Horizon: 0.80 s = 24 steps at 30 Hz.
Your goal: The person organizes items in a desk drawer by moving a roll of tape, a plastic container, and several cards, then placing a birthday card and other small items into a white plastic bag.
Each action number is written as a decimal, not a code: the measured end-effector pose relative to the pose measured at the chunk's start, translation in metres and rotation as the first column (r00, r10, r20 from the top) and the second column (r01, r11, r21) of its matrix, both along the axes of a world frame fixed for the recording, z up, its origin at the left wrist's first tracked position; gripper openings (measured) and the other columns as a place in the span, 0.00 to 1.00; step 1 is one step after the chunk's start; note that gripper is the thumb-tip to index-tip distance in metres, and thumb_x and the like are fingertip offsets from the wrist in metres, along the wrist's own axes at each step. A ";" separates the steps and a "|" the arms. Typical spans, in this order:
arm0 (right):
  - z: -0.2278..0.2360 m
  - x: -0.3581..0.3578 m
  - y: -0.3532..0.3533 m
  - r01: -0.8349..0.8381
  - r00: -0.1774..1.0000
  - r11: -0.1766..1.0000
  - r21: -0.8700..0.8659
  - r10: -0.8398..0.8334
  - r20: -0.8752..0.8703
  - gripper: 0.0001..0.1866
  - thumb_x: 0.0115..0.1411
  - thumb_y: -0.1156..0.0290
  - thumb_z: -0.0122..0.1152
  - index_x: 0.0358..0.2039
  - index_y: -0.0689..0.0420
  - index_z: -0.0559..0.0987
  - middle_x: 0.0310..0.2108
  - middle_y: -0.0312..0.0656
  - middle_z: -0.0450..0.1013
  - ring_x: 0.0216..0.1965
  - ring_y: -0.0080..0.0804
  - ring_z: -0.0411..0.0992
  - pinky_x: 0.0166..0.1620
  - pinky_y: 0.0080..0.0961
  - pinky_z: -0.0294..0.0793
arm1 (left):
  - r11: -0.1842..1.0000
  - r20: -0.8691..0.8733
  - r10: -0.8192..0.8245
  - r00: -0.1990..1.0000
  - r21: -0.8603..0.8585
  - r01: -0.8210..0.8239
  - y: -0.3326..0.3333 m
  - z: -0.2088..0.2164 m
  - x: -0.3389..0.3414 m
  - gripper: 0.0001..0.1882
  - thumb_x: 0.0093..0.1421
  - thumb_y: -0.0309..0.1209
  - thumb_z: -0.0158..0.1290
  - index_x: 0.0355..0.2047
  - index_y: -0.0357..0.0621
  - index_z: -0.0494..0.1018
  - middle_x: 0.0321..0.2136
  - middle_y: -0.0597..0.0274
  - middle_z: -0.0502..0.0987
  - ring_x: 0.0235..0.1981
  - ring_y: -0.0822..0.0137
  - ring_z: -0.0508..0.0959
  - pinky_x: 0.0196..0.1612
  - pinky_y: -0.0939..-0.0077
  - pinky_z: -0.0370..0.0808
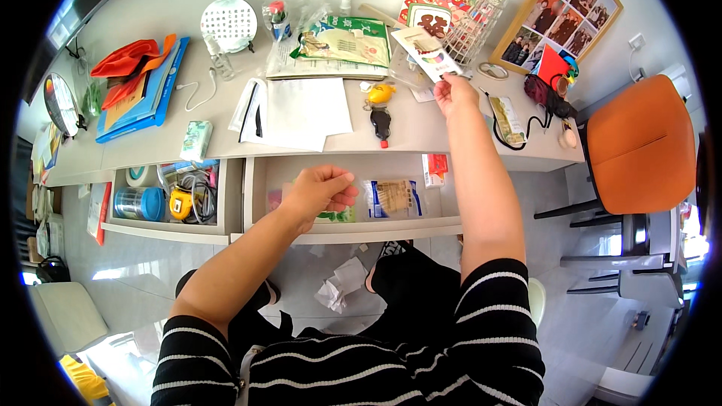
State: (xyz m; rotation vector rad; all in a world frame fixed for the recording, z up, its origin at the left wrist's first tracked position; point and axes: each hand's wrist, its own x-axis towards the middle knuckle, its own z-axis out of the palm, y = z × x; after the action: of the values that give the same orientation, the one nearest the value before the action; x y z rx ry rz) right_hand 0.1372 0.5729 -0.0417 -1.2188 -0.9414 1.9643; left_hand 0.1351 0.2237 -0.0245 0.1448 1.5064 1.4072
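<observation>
At the back right of the desk (218,116), my right hand (456,95) grips the near end of a white flat package (426,53) with a small printed picture. The package is tilted over a clear plastic box (407,73). My left hand (322,192) hovers above the open middle drawer (350,234), its fingers loosely curled in and nothing visible in them. Beneath and beside it in the drawer lie a clear bag of light brown sticks (394,198) and a small red-and-white box (435,171). Part of a green packet (338,215) shows under my left hand.
White paper sheets (308,109), a yellow toy (381,93) and a black key case (380,123) lie mid-desk. The left drawer (169,231), also open, holds a tape measure (180,204) and cables. A wire rack (477,30) and photo frame (556,11) stand at the back right.
</observation>
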 end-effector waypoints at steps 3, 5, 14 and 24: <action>0.030 0.007 -0.029 -0.037 0.999 0.952 0.303 0.023 0.048 0.10 0.54 0.76 0.61 0.34 0.64 0.71 0.26 0.44 0.71 0.22 0.29 0.72 0.25 0.23 0.75 | 1.000 0.005 0.026 1.000 0.011 -0.027 -0.011 -0.007 -0.006 0.11 0.60 0.35 0.52 0.37 0.39 0.72 0.28 0.61 0.77 0.27 0.73 0.77 0.31 0.79 0.75; 0.040 0.018 -0.034 -0.039 0.998 0.869 0.493 0.009 0.062 0.11 0.55 0.77 0.58 0.37 0.65 0.70 0.28 0.45 0.72 0.20 0.30 0.73 0.23 0.25 0.75 | 0.999 -0.013 0.031 0.999 0.025 -0.031 -0.014 -0.008 -0.010 0.11 0.61 0.35 0.52 0.37 0.39 0.72 0.27 0.61 0.76 0.27 0.73 0.77 0.32 0.78 0.77; 0.071 0.089 -0.089 -0.001 0.993 0.768 0.640 0.078 -0.093 0.08 0.57 0.76 0.57 0.35 0.64 0.71 0.27 0.41 0.73 0.22 0.23 0.72 0.26 0.18 0.74 | 0.997 -0.052 0.001 0.999 0.075 0.003 -0.019 0.013 -0.003 0.12 0.61 0.37 0.52 0.37 0.40 0.72 0.28 0.62 0.77 0.27 0.72 0.77 0.32 0.78 0.75; 0.082 0.116 -0.259 -0.524 0.822 0.843 0.123 0.538 -0.186 0.10 0.59 0.73 0.57 0.39 0.62 0.71 0.34 0.43 0.74 0.32 0.27 0.76 0.33 0.19 0.79 | 0.743 0.046 0.418 0.907 0.558 -0.371 -0.037 0.063 0.012 0.15 0.64 0.34 0.47 0.46 0.36 0.70 0.38 0.58 0.77 0.38 0.66 0.78 0.45 0.70 0.73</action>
State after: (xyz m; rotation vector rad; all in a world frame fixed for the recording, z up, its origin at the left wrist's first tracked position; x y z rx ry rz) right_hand 0.2536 0.3138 0.0399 -0.7239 -1.3254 2.4096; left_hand 0.1470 0.1871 0.0384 0.2540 1.1834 2.1989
